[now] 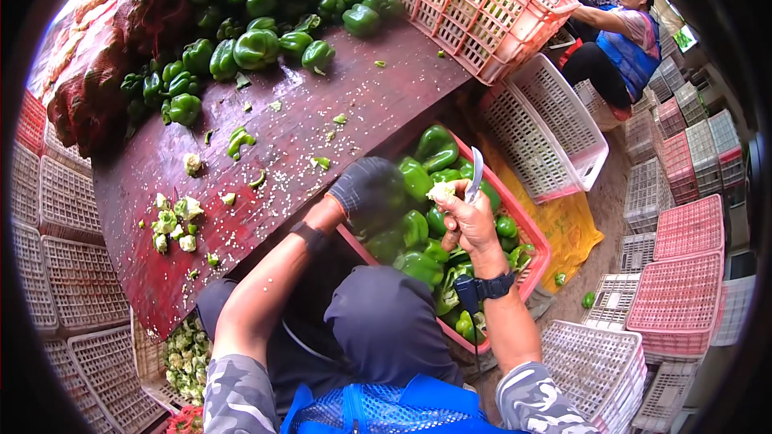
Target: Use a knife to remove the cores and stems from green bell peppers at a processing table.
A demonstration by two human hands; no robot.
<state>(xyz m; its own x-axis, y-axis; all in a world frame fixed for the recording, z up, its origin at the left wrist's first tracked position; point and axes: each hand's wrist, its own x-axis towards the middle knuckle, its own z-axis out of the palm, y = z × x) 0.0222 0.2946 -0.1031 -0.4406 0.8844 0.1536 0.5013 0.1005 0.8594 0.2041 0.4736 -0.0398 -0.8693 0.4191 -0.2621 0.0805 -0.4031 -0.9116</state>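
Note:
My left hand (pixel 368 190), in a dark knit glove, is at the table edge, above the left part of a red plastic crate (pixel 534 265) of green bell peppers (pixel 419 268). Motion blur hides its fingertips and whether it holds a pepper. My bare right hand (pixel 470 220) is over the crate, closed on a small knife with a curved blade (pixel 476 172) pointing up. A pale pepper core (pixel 442 191) is pinched between its thumb and fingers. Cut pepper cores (pixel 175 220) and scattered seeds lie on the dark red tabletop (pixel 289 163).
Whole green peppers (pixel 256 48) are heaped at the table's back beside red mesh sacks (pixel 120 42). A pink crate (pixel 470 6) stands on the back right corner. A crate of pepper cores (pixel 187 361) is below left. Crates (pixel 675 289) are stacked around; another person (pixel 630 48) sits at upper right.

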